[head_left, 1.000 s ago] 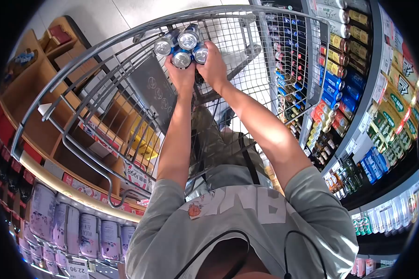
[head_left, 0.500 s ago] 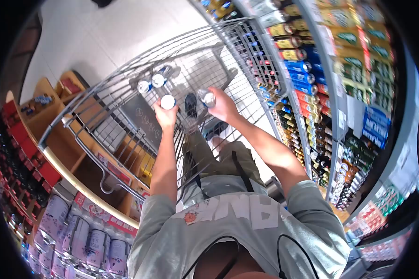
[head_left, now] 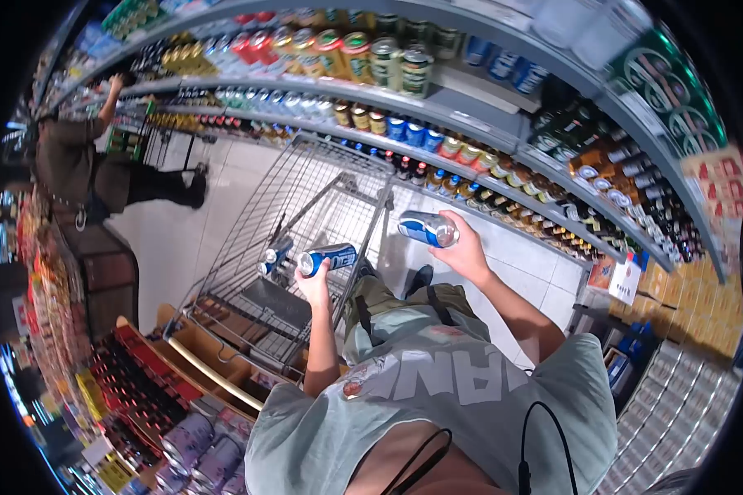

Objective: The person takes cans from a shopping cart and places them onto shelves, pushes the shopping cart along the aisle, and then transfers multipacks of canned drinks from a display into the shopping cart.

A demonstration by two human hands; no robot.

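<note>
My left hand [head_left: 314, 286] is wrapped round a blue and white can [head_left: 330, 258], which lies tilted on its side over the near part of the shopping cart [head_left: 260, 194]. In my right hand [head_left: 464, 247] is a blue and silver can [head_left: 419, 226], gripped by its silver end and held sideways, apart from the cart and in front of the drinks shelves. Two more blue and silver cans [head_left: 274, 254] rest inside the cart, just left of my left hand. A dark flat panel [head_left: 278, 303] is below them on the cart.
Shelves of cans [head_left: 416, 71] and bottles curve across the top and right. A person [head_left: 74, 165] stands at the far left, one arm raised to a shelf. Wooden display bins [head_left: 210, 351] stand beside the cart. Stacked cases [head_left: 673, 404] fill the lower right.
My view has turned right toward the shelves. My right hand has moved outward with its can, from over the cart to beside it. Both cans have tipped to show their sides.
</note>
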